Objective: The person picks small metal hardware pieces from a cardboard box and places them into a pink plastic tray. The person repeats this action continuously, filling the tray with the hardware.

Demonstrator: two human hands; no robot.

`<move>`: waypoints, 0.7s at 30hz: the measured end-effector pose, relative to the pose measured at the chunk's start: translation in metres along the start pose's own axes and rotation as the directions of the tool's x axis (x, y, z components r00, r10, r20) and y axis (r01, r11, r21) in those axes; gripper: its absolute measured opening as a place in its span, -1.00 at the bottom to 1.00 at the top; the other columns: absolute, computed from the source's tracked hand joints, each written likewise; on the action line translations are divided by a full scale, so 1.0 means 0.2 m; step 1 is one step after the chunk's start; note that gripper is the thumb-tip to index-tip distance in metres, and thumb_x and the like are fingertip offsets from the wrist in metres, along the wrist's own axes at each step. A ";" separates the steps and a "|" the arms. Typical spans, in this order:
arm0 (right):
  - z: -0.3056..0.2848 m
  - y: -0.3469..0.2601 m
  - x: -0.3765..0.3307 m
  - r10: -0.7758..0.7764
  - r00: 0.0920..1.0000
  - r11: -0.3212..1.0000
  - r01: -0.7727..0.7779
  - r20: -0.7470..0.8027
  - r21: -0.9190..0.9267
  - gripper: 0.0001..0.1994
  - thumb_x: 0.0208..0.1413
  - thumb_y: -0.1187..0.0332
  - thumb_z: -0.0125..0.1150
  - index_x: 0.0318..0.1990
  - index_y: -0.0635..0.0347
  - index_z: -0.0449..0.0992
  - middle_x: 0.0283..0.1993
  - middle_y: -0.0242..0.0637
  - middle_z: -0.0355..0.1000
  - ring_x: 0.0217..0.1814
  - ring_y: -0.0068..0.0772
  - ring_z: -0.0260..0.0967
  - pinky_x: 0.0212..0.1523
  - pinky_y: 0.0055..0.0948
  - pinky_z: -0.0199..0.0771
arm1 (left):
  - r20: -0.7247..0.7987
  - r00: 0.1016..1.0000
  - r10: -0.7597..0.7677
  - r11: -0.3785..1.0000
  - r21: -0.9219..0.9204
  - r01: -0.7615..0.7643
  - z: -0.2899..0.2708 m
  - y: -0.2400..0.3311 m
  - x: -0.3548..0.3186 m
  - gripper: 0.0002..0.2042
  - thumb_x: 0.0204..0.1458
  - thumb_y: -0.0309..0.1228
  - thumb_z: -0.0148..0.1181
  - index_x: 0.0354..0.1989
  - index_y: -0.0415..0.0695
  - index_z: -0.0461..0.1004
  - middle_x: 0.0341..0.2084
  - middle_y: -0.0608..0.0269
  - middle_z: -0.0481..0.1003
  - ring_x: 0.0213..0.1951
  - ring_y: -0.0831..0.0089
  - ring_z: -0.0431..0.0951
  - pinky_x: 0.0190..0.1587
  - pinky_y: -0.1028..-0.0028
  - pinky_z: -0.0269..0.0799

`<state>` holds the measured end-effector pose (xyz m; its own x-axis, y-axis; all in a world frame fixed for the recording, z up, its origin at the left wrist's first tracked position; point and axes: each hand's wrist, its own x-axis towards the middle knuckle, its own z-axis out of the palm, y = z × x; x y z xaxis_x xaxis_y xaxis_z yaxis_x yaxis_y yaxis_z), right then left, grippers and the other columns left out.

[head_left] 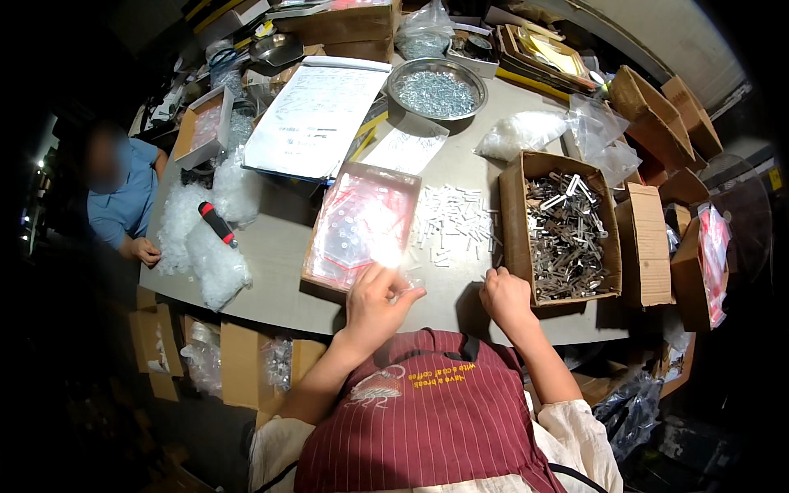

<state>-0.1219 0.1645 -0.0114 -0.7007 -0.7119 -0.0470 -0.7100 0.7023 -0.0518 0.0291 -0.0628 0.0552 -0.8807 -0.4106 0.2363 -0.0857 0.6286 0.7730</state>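
My left hand [374, 308] is at the near right corner of a shallow box [308, 261] full of clear plastic bags [353, 222] with red edges. Its thumb and fingers pinch what looks like a small clear plastic bag [413, 283], partly lost in glare. My right hand [505, 297] is closed, its fingertips down at the table beside a carton. Whatever it may grip is too small to make out. Beyond and between both hands lies a loose pile of small, pale metal strips [454, 222].
The carton [514, 222] on the right is filled with metal clips [571, 238]. Farther back are a steel bowl [403, 92] of small parts, a clipboard of papers [316, 115] and a bag of white pieces [522, 134]. A red-black screwdriver [217, 223] lies on bags at left, near another person [123, 189].
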 end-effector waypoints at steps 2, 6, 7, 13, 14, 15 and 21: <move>0.04 0.01 -0.03 -0.036 0.999 0.991 0.038 0.020 -0.128 -0.92 0.06 0.42 0.15 -0.35 0.23 0.52 -0.36 -0.08 0.49 -0.43 -0.15 0.59 -0.49 -0.24 0.60 | 0.003 1.000 0.031 0.999 0.031 -0.031 0.06 -0.02 -0.01 -0.71 -0.10 -0.32 0.53 -0.45 -0.14 0.46 -0.49 0.22 0.46 -0.34 0.21 0.51 -0.29 0.26 0.43; 0.16 0.00 -0.07 -0.075 0.997 0.984 0.073 -0.007 -0.165 -0.92 0.06 0.44 0.11 -0.38 0.22 0.50 -0.39 -0.12 0.48 -0.46 -0.22 0.58 -0.53 -0.27 0.57 | 0.057 0.997 0.048 0.999 0.009 -0.048 0.13 -0.03 0.00 -0.71 -0.07 -0.31 0.50 -0.36 -0.13 0.47 -0.43 0.18 0.50 -0.27 0.12 0.52 -0.21 0.20 0.43; 0.16 -0.01 -0.07 -0.057 0.998 0.990 0.059 0.018 -0.126 -0.92 0.05 0.41 0.16 -0.37 0.23 0.51 -0.38 -0.11 0.49 -0.42 -0.18 0.59 -0.48 -0.24 0.58 | 0.065 0.996 0.060 0.998 -0.002 -0.060 0.15 -0.04 0.00 -0.71 -0.08 -0.33 0.49 -0.34 -0.15 0.47 -0.42 0.16 0.50 -0.27 0.09 0.52 -0.20 0.18 0.43; -0.12 -0.03 -0.04 -0.249 0.957 0.875 0.287 -0.147 0.389 -0.79 -0.02 0.36 0.39 -0.23 0.19 0.55 -0.28 -0.18 0.51 -0.30 -0.12 0.55 -0.31 -0.23 0.53 | 0.106 0.991 0.082 0.996 -0.047 -0.077 0.19 -0.07 -0.01 -0.75 -0.06 -0.42 0.42 -0.26 -0.19 0.49 -0.32 0.09 0.52 -0.25 0.06 0.53 -0.25 0.20 0.45; -0.18 -0.07 -0.04 -0.236 0.938 0.811 0.334 -0.253 0.481 -0.76 -0.05 0.37 0.40 -0.20 0.16 0.55 -0.24 -0.19 0.51 -0.27 -0.09 0.52 -0.27 -0.22 0.51 | 0.134 0.989 0.065 0.997 -0.059 -0.057 0.19 -0.07 -0.01 -0.75 -0.06 -0.44 0.40 -0.24 -0.19 0.49 -0.30 0.09 0.52 -0.24 0.07 0.53 -0.28 0.22 0.46; -0.23 -0.11 -0.03 -0.209 0.911 0.734 0.386 -0.355 0.559 -0.72 -0.08 0.38 0.41 -0.16 0.13 0.55 -0.19 -0.21 0.50 -0.24 -0.06 0.50 -0.24 -0.20 0.49 | 0.161 0.986 0.047 0.997 -0.071 -0.036 0.19 -0.07 -0.02 -0.76 -0.05 -0.47 0.38 -0.23 -0.19 0.49 -0.28 0.08 0.52 -0.24 0.07 0.53 -0.30 0.24 0.46; -0.36 -0.19 0.00 -0.343 0.817 0.747 0.536 -0.463 0.394 -0.68 -0.09 0.45 0.38 -0.10 0.15 0.62 -0.10 -0.31 0.53 0.02 -0.21 0.43 0.20 -0.10 0.29 | 0.165 0.977 0.137 0.989 -0.075 -0.126 0.21 -0.07 -0.02 -0.76 -0.10 -0.60 0.25 -0.21 -0.21 0.46 -0.29 0.06 0.48 -0.23 0.08 0.52 -0.32 0.26 0.47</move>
<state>-0.1005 0.1382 0.0625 -0.3619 -0.8211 0.4413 -0.8784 0.1418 -0.4565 0.0142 -0.0421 0.0176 -0.9489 -0.2058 0.2392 0.0610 0.6241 0.7790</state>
